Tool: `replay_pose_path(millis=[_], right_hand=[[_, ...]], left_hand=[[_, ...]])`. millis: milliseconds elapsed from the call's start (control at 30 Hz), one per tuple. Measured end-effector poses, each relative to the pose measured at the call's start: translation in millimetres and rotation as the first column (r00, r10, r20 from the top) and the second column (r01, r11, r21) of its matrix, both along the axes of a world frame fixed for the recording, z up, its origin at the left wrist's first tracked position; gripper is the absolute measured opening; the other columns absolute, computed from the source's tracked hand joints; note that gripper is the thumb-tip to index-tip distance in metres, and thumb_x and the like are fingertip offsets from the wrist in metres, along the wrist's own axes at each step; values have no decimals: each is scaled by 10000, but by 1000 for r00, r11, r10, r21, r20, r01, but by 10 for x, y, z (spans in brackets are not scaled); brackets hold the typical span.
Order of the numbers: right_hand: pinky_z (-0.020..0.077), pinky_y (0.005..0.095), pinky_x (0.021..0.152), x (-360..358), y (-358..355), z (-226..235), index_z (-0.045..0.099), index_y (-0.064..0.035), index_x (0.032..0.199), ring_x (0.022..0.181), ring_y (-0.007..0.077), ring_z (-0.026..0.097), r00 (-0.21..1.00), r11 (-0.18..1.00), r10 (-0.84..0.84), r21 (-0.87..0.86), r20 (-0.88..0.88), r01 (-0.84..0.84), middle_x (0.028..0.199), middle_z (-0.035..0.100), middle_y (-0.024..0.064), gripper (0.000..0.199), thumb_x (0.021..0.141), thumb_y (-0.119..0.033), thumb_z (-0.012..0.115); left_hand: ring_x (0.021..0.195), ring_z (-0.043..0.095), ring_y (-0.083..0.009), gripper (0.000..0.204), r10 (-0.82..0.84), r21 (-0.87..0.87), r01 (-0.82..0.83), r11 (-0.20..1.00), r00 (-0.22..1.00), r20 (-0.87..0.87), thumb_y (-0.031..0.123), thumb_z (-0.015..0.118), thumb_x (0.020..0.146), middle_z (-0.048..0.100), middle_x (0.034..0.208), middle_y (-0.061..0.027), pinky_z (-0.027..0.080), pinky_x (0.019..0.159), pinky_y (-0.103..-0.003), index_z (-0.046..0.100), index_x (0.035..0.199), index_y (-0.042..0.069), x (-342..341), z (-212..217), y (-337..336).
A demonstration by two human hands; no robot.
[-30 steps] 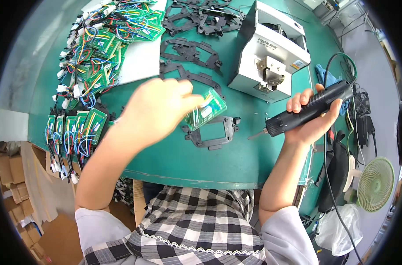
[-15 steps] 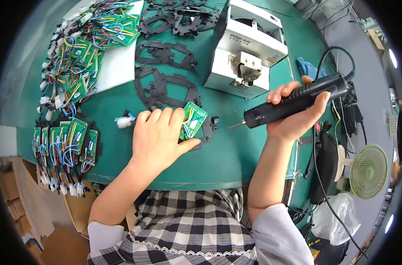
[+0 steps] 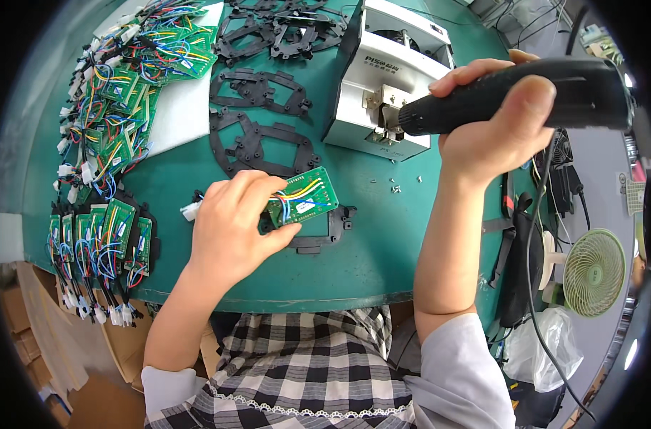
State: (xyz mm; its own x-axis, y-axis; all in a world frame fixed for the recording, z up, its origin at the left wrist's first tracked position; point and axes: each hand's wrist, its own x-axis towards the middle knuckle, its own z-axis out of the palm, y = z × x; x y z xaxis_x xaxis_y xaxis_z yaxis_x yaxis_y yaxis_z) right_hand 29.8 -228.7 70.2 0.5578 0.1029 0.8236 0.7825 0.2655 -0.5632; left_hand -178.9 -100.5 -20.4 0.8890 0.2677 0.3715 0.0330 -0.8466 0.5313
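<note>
Gripping a labelled circuit board [image 3: 315, 199] are left fingers [image 3: 250, 187], right fingers [image 3: 474, 73] a screwdriver [image 3: 476, 106]; dark lettering [image 3: 383, 61] marks a machine [image 3: 411, 75]

Green board [image 3: 304, 198] with yellow, white and blue wires, held at a slant in the left hand [image 3: 227, 223], partly covering a black frame [image 3: 338, 227] visible at its four o'clock. Black driver [image 3: 476, 106] at two o'clock, gripped in the right hand [image 3: 493, 137], nose toward nine.
</note>
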Motion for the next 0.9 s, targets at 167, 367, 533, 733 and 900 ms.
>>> replay_pose_path(millis=[167, 367, 533, 733, 900], right_hand=[[466, 296, 450, -49, 20, -30, 432, 66, 1065, 456, 222, 565, 999, 998, -50, -49, -2, 49, 595, 554, 146, 684, 894, -595, 481], [473, 340, 459, -322, -190, -171, 423, 18, 1111, 469, 225, 535, 932, 987, 118, -63, -342, -148, 632, 535, 123, 686, 895, -634, 438], [444, 271, 398, -516, -181, -295, 429, 72, 1073, 413, 189, 548, 904, 983, 183, 58, -387, -174, 576, 555, 141, 730, 844, -610, 551], [477, 338, 449, -583, -202, -411, 406, 12, 1142, 483, 226, 551, 912, 976, 160, -77, -377, -203, 657, 542, 129, 726, 860, -651, 491], [462, 294, 417, -647, -110, -425, 403, 62, 1112, 452, 210, 555, 921, 974, 150, -105, -358, -200, 633, 556, 144, 778, 829, -645, 562]], left_hand=[[867, 576, -225, 454, -5, -53, 5, 999, 1000, -5, 127, 798, 585, 593, 1024, -49, 448, 774, -349, 625, 1003, 93, -81, -11, 106], [900, 562, -265, 460, -115, 7, 115, 993, 993, -34, 176, 801, 565, 586, 987, -53, 412, 844, -393, 639, 986, 90, -139, 3, 167], [931, 562, -264, 453, -221, 74, 222, 972, 975, -20, 211, 802, 578, 588, 982, -51, 407, 900, -431, 643, 985, 91, -49, -64, 71], [952, 578, -265, 450, -258, 34, 259, 965, 965, -38, 208, 803, 595, 593, 995, -57, 439, 888, -431, 643, 1000, 93, -14, -153, 31], [934, 589, -268, 465, -246, 4, 247, 969, 966, -80, 202, 808, 592, 596, 1004, -65, 488, 804, -396, 640, 1010, 86, -17, -148, 28]])
